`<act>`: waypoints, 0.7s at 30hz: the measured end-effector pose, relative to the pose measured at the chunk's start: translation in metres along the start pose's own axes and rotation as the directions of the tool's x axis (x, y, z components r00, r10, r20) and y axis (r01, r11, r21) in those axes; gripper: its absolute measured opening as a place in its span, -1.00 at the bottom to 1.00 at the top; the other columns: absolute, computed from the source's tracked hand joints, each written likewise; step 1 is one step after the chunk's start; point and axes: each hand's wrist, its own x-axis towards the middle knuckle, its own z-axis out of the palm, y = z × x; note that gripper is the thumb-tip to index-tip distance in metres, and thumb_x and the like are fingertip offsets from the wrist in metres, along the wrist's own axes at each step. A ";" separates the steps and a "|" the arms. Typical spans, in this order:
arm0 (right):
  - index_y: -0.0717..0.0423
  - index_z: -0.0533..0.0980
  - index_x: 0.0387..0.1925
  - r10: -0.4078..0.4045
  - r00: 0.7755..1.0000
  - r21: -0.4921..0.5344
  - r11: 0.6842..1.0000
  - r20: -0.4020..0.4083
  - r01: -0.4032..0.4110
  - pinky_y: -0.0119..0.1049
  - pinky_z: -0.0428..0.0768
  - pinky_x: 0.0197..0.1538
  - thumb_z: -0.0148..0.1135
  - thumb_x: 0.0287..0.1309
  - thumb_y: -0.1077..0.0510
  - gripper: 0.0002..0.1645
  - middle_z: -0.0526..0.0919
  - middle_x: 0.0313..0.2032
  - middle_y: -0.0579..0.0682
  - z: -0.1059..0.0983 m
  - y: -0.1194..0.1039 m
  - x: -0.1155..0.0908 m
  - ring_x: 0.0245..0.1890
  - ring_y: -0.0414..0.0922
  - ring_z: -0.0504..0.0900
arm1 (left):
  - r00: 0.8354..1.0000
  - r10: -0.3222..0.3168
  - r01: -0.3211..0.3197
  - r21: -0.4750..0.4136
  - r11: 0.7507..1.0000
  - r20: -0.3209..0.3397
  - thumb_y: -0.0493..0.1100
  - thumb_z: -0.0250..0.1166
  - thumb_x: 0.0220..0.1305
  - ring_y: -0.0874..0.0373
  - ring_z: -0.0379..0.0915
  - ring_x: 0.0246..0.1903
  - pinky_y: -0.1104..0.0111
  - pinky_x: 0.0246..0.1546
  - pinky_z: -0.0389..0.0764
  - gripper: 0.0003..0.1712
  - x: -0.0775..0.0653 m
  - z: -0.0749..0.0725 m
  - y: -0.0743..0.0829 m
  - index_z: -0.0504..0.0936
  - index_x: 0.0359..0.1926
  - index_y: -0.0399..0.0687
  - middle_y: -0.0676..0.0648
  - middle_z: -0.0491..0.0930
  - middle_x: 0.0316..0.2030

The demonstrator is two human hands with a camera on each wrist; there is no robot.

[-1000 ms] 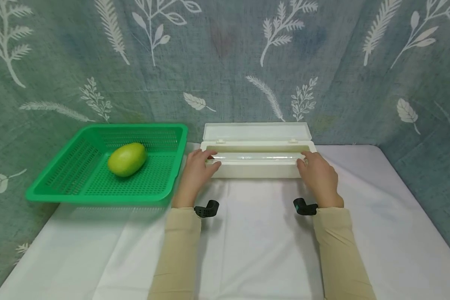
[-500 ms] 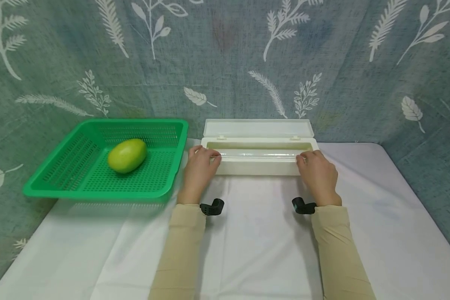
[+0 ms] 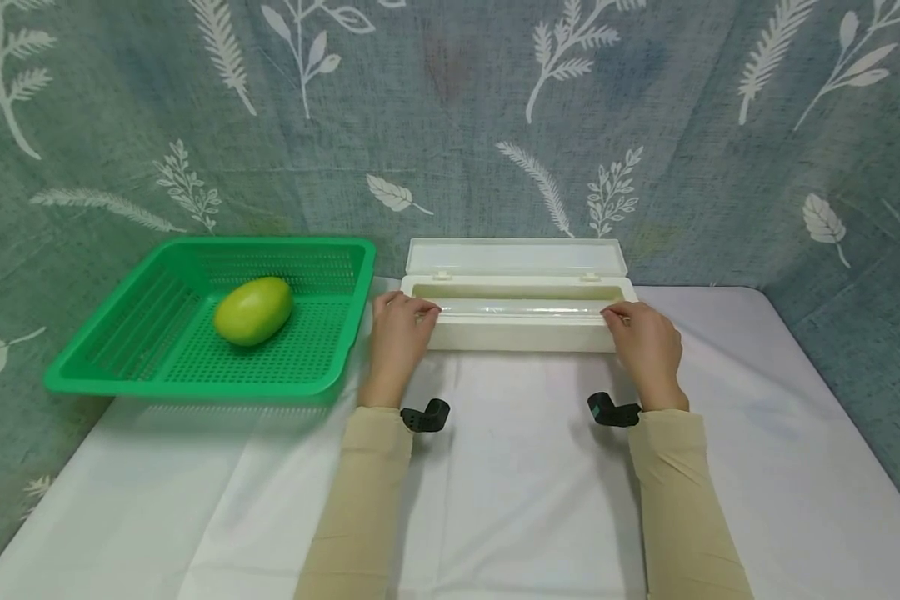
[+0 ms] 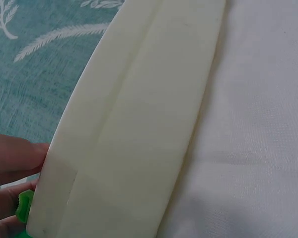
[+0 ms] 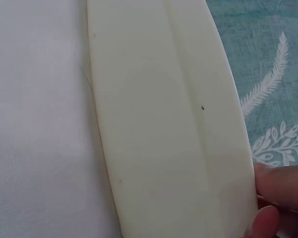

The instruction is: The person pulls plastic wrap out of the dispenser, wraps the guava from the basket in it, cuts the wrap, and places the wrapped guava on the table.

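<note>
shifted slightly rightward, the right hand (image 3: 650, 346) has thumb and fingertips pressed together, like the left hand (image 3: 396, 346); whether they pinch anything i cannot tell. across centre frame the white box (image 3: 521, 337) runs left to right, its clear roll (image 3: 521, 307) lengthwise inside, equally near both.

The basket (image 3: 195, 388) sits on the left of the desk (image 3: 517, 500), with a mango (image 3: 253, 312) in it. To its right, near the back edge, is the box (image 3: 521, 337), its lid (image 3: 516, 257) folded back behind it. A roll of film (image 3: 521, 307) lies lengthwise inside. The left hand (image 3: 397, 342) is at the box's left end, just beside the basket; the right hand (image 3: 648, 346) is at the right end. A curtain (image 3: 450, 125) hangs behind everything.
</note>
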 end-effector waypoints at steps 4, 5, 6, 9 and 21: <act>0.07 0.59 -0.19 -0.003 0.999 0.004 1.000 -0.047 0.003 -0.05 0.43 -0.41 0.08 0.19 0.01 -0.71 0.61 -0.22 0.06 0.004 0.000 0.000 -0.31 0.06 0.55 | 1.000 0.013 -0.013 0.004 1.000 -0.026 -0.09 0.24 0.13 -0.03 0.19 0.06 0.27 0.10 0.18 -0.83 -0.001 0.001 -0.002 0.70 -0.35 -0.06 -0.07 0.57 -0.32; 0.07 0.59 -0.19 -0.004 0.998 -0.001 1.000 -0.060 0.004 -0.05 0.43 -0.42 0.08 0.18 0.02 -0.71 0.61 -0.23 0.06 0.004 0.001 0.000 -0.31 0.07 0.55 | 0.999 0.017 -0.016 0.006 1.000 -0.030 -0.09 0.24 0.13 -0.03 0.19 0.06 0.27 0.09 0.18 -0.82 -0.001 0.001 -0.002 0.70 -0.35 -0.06 -0.07 0.57 -0.33; 0.08 0.60 -0.20 -0.007 0.997 -0.005 1.000 -0.074 0.007 -0.04 0.44 -0.42 0.09 0.18 0.03 -0.72 0.62 -0.24 0.06 0.005 0.001 0.000 -0.32 0.07 0.55 | 0.999 0.020 -0.020 0.009 1.000 -0.032 -0.08 0.24 0.14 -0.03 0.19 0.05 0.27 0.08 0.19 -0.82 -0.001 0.002 -0.003 0.70 -0.35 -0.06 -0.07 0.57 -0.34; 0.09 0.61 -0.23 -0.018 0.993 -0.015 1.000 -0.119 0.016 -0.02 0.43 -0.44 0.12 0.15 0.07 -0.76 0.62 -0.29 0.07 0.007 0.002 0.000 -0.33 0.08 0.56 | 0.999 0.027 -0.026 0.023 0.999 -0.038 -0.07 0.23 0.14 -0.03 0.20 0.03 0.26 0.07 0.21 -0.81 -0.001 0.003 -0.003 0.69 -0.36 -0.06 -0.07 0.56 -0.35; 0.19 0.59 -0.25 -0.064 0.971 0.014 0.998 -0.229 0.069 0.02 0.42 -0.32 0.13 0.15 0.07 -0.73 0.56 -0.22 0.09 0.012 0.004 0.003 -0.26 0.11 0.53 | 0.996 -0.042 0.045 0.040 0.998 -0.074 0.02 0.17 0.18 -0.01 0.17 0.00 0.06 -0.06 0.17 -0.77 0.000 0.008 0.001 0.65 -0.35 0.02 -0.04 0.46 -0.20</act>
